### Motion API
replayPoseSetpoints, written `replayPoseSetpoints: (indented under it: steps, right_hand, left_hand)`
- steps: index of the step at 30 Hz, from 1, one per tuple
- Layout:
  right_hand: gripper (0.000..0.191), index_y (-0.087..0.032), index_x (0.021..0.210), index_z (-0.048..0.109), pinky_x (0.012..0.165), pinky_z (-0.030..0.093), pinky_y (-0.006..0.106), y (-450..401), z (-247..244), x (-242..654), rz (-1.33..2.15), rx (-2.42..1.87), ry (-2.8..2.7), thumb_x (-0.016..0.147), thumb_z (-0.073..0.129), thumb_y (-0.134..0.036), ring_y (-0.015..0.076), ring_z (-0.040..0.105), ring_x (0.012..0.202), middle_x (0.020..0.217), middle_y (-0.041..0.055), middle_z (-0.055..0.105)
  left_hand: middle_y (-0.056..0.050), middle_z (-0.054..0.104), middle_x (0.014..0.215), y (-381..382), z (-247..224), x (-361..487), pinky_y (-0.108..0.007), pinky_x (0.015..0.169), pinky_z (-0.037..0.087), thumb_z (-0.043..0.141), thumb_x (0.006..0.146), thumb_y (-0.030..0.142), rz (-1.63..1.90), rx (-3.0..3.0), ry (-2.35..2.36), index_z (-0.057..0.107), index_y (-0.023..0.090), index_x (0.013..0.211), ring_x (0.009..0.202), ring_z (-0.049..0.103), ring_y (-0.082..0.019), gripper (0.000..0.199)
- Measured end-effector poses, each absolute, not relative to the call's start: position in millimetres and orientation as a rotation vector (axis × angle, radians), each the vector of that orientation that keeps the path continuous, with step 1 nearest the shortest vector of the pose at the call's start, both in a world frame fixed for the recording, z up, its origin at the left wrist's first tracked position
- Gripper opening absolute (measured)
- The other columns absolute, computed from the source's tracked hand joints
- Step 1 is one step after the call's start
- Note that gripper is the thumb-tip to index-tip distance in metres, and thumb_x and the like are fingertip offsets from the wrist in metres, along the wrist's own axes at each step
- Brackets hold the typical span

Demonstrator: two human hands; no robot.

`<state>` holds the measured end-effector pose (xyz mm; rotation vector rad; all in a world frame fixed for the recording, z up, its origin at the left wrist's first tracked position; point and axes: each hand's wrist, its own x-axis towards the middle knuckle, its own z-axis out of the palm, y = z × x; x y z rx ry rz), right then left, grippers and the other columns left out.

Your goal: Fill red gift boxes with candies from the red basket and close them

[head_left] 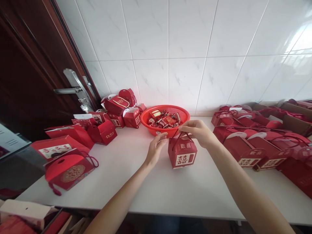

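Observation:
A small red gift box [182, 152] with white-and-black lettering on its front is at the middle of the white table [146, 191]. My right hand [196, 131] pinches the dark cord handle at its top. Whether the box hangs just above the table or rests on it, I cannot tell. Close by on its left, my left hand [156, 148] has its fingers stretched out and holds nothing. Behind both hands sits a red plastic basket [149, 130] with wrapped sweets [167, 119] in it.
Several red gift boxes [69, 170] stand along the left side, some piled near the tiled wall [151, 81]. Rows of similar boxes [251, 152] fill the right side. A dark door [29, 48] with a metal handle is at the left. More boxes [26, 211] lie below the table's front-left edge.

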<state>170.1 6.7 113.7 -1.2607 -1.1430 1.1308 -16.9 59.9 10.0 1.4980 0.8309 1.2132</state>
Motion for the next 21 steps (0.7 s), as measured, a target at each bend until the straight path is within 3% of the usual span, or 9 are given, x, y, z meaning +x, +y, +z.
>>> replayPoseSetpoints:
  steps: [8,14,21]
  right_hand:
    - [0.023,-0.015,0.059,0.066,0.06,0.05,0.025,4,112,180,1.077,-1.197,-1.094,0.054,0.086,-0.025,0.0115,0.059,0.058,0.062,0.0029,0.069]
    - [0.023,-0.017,0.058,0.06,0.059,0.049,0.023,5,107,180,1.101,-1.157,-1.045,0.054,0.083,-0.021,0.0112,0.06,0.058,0.06,0.0017,0.069]
    - [0.024,-0.017,0.061,0.06,0.057,0.05,0.024,0,110,191,1.017,-1.163,-1.004,0.053,0.082,-0.02,0.0122,0.062,0.056,0.059,0.0012,0.068]
  left_hand:
    - [-0.011,0.064,0.133,58,1,-15,-0.044,0.108,0.045,0.071,0.078,0.047,1.135,1.708,0.816,0.064,0.021,0.121,0.128,0.057,-0.029,0.051]
    - [-0.014,0.052,0.146,52,-16,-7,-0.053,0.113,0.041,0.083,0.071,0.047,1.078,2.085,0.749,0.043,0.025,0.145,0.136,0.049,-0.034,0.087]
    - [-0.015,0.047,0.151,48,-27,2,-0.054,0.11,0.043,0.08,0.076,0.044,1.027,2.153,0.625,0.03,0.028,0.154,0.137,0.048,-0.035,0.094]
